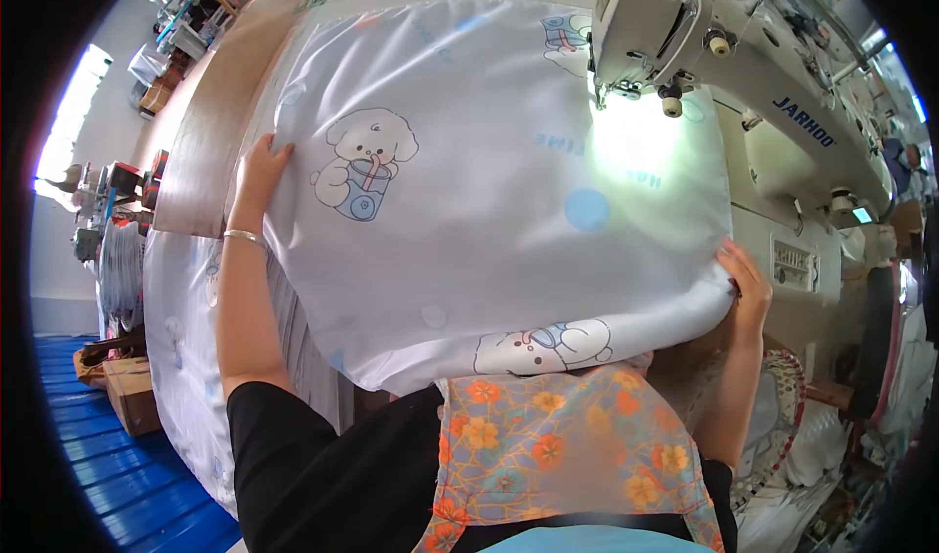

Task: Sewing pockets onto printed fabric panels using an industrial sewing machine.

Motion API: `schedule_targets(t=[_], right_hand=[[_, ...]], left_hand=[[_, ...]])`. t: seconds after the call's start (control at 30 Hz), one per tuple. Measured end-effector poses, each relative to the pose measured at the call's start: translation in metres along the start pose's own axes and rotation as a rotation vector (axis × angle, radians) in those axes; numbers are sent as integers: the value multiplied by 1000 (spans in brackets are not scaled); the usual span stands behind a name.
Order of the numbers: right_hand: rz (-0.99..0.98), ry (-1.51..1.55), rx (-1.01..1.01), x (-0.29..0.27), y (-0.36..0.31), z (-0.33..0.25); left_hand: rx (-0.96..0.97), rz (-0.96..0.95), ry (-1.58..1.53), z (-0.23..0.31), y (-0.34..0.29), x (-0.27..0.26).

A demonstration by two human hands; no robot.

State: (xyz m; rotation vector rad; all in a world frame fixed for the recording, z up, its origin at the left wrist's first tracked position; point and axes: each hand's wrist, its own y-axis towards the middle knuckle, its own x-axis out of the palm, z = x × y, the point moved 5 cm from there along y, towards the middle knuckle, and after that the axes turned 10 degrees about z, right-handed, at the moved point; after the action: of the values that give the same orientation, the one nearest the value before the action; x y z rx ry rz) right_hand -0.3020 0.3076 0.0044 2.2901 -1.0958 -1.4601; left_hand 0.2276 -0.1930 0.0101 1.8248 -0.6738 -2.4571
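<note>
A wide piece of white fabric [469,250], printed with cartoon puppies, blue dots and drink cups, lies spread before me. Its near edge sags toward my body. My left hand [260,174] grips the cloth's left edge, and part of its fingers is hidden by the cloth. At the right edge, lower down, my right hand [748,281] pinches the cloth with its fingers over the rim. Above the cloth's far right part stands the head of a white sewing machine [646,40], its lamp lighting the fabric. The needle area is partly lost in glare.
A brown board [210,152] borders the table on the left. More printed fabric [181,357] hangs down there, beside a cardboard box [132,397] on a blue floor [78,436]. White material [817,445] is piled at lower right. The machine's arm spans the upper right.
</note>
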Motion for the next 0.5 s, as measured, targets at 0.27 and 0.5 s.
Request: schedule_targets(t=[0.27,0.5], right_hand=[[8,6,109,3,6,0],[6,48,97,1,9,-1]], left_hand=[[-32,53,-45,-2,15,9],[-3,120,-64,-7,19,11]])
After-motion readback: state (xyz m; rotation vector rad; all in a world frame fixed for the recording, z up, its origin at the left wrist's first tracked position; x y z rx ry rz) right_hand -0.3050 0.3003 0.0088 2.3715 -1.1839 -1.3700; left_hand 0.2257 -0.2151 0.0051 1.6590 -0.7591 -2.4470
